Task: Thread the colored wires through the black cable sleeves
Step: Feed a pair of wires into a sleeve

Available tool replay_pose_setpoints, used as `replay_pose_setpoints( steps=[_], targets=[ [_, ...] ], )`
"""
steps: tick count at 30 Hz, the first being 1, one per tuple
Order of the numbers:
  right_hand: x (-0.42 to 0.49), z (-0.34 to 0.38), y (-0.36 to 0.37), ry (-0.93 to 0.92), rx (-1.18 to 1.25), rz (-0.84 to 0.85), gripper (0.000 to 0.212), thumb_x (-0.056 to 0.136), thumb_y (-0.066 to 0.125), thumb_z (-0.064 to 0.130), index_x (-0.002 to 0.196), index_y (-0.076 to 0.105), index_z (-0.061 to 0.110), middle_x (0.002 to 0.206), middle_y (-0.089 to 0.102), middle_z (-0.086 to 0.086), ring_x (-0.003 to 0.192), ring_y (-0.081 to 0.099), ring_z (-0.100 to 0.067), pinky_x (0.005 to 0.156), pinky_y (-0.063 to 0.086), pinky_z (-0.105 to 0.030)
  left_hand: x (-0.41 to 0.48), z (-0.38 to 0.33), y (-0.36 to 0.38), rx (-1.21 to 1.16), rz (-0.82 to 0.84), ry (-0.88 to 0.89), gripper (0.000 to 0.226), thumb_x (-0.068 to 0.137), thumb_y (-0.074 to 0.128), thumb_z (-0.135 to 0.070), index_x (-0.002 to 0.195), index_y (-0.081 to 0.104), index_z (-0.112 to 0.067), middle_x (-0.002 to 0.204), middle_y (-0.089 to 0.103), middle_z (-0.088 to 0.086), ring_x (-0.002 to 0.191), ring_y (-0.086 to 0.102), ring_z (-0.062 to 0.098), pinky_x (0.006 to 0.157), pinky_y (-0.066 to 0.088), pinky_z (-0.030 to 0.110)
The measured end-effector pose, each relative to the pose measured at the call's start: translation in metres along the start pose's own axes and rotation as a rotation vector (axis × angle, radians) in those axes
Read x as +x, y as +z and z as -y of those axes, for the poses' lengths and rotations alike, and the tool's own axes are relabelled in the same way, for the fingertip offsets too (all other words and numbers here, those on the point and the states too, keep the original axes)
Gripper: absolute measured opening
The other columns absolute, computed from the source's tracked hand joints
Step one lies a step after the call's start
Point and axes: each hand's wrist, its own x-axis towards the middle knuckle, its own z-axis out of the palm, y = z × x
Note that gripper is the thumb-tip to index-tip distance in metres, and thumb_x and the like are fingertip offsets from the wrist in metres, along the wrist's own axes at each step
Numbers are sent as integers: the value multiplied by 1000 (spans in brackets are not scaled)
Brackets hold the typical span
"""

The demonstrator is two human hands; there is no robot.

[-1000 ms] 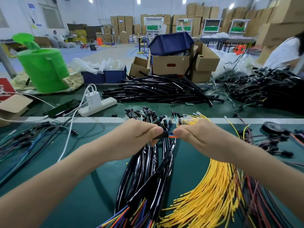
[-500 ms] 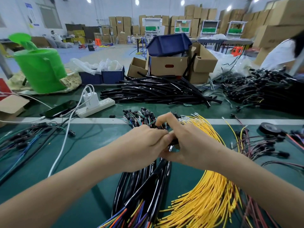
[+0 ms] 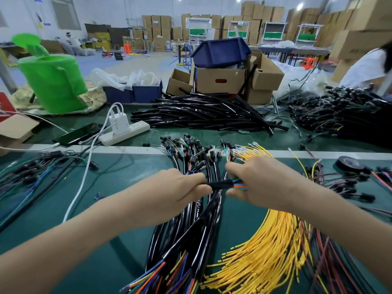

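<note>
Spanning the frame, green-topped work table (image 3: 118,209): a long bench crossed by a pale strip, with wiring strewn on every side.
Stacked brown cardboard boxes (image 3: 220,80): at the table's far edge, with a dark blue plastic bin (image 3: 220,53) resting on top.
Bright green plastic watering can (image 3: 53,83): far left, standing on crumpled tan paper.
Heap of black-plugged wire harnesses (image 3: 350,115): far right, beyond the pale strip.
Loose pile of black cable sleeves (image 3: 203,113): in front of the boxes, well beyond the hands.
Fan of thin yellow wires (image 3: 271,251): under the right forearm, spreading toward the near edge.
Bundle of sleeved black cables (image 3: 191,234): between the two forearms, with multicoloured wire ends at the near end and black plugs at the far end.
Left hand (image 3: 169,192): the forearm reaches in from the lower left with the back of the hand up. The fingers are curled round one end of a short black tubular cable sleeve (image 3: 220,184).
Right hand (image 3: 267,183): the forearm comes in from the lower right. Thumb and fingers pinch a bunch of coloured wires (image 3: 238,183), green, blue and orange, right at the sleeve's open mouth. The fingertips are blurred.
Held sleeve: level between the two hands, above the sleeved bundle, with the wires meeting its right end.
White power strip (image 3: 125,135): left of centre behind the pale strip, with a white charger plugged in.
Black smartphone (image 3: 78,135): flat, just beside the strip.
Black tape roll (image 3: 347,163): flat on the mat, far right.
</note>
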Motion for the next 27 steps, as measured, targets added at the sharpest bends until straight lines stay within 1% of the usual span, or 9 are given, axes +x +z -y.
replay_pose_setpoints(
  steps=[3, 6, 8, 11, 15, 18, 22, 25, 27],
  targets=[
    [2, 11, -4, -16, 44, -42, 57, 85, 64, 45, 89, 9, 31, 58, 37, 5, 54, 42, -25, 52, 44, -35, 7, -8, 3, 52, 3, 16, 48, 80, 7, -60, 80, 34, -20, 57, 40, -2, 52, 39, 18, 57, 34, 37],
    [2, 14, -6, -40, 93, -99, 60, 82, 68, 45, 102, 14, 30, 55, 34, 5, 50, 36, -23, 48, 38, -34, 6, -7, -1, 50, -8, 38, 55, 77, 3, -63, 80, 35, -19, 54, 38, -3, 48, 37, 15, 55, 32, 35],
    [1, 20, -5, -78, 88, -100, 57, 82, 67, 47, 99, 15, 30, 55, 32, 6, 51, 37, -25, 48, 34, -34, 5, -9, -1, 83, -11, 54, 56, 77, 2, -64, 82, 35, -19, 54, 37, -3, 48, 35, 14, 55, 30, 35],
    [0, 24, -1, -132, 139, -121, 51, 85, 60, 52, 92, 14, 31, 54, 31, 8, 54, 41, -29, 50, 40, -36, 3, -9, 3, 130, -24, 47, 44, 91, 13, -54, 87, 37, -18, 57, 37, -3, 52, 36, 20, 58, 35, 39],
    [1, 29, -3, -301, 319, -280, 27, 91, 56, 43, 91, 47, 17, 53, 35, 11, 48, 36, -20, 45, 36, -32, -6, -1, -1, 63, -134, 100, 48, 96, 18, -57, 102, 50, -21, 57, 40, -5, 54, 39, 16, 59, 39, 40],
    [-3, 20, -1, -387, 335, -331, 29, 93, 49, 44, 84, 55, 17, 60, 49, 10, 49, 43, -14, 42, 41, -31, -30, 32, 1, -94, -183, 105, 46, 89, 24, -68, 99, 51, -31, 57, 44, -11, 52, 40, 3, 52, 32, 21],
    [-14, -43, 6, -216, 199, -509, 38, 91, 45, 46, 78, 62, 15, 66, 51, 12, 60, 49, -14, 50, 49, -34, -85, 84, 15, -282, -263, -112, 63, 75, 25, -86, 85, 60, -35, 54, 50, -2, 45, 39, 5, 48, 33, 22],
    [-10, -76, 14, -55, -59, -526, 50, 86, 43, 52, 82, 72, 12, 82, 63, -3, 84, 54, -29, 71, 46, -42, -106, 91, 28, -302, -339, -127, 48, 83, 28, -77, 82, 59, -40, 54, 46, -10, 45, 37, 2, 47, 33, 17],
    [1, -79, 20, 54, -118, -509, 45, 86, 50, 52, 84, 74, 14, 80, 57, -6, 72, 51, -27, 63, 46, -37, -109, 82, 32, -253, -342, -85, 37, 90, 30, -66, 83, 56, -40, 56, 45, -18, 47, 35, -3, 47, 33, 12]
  ],
)
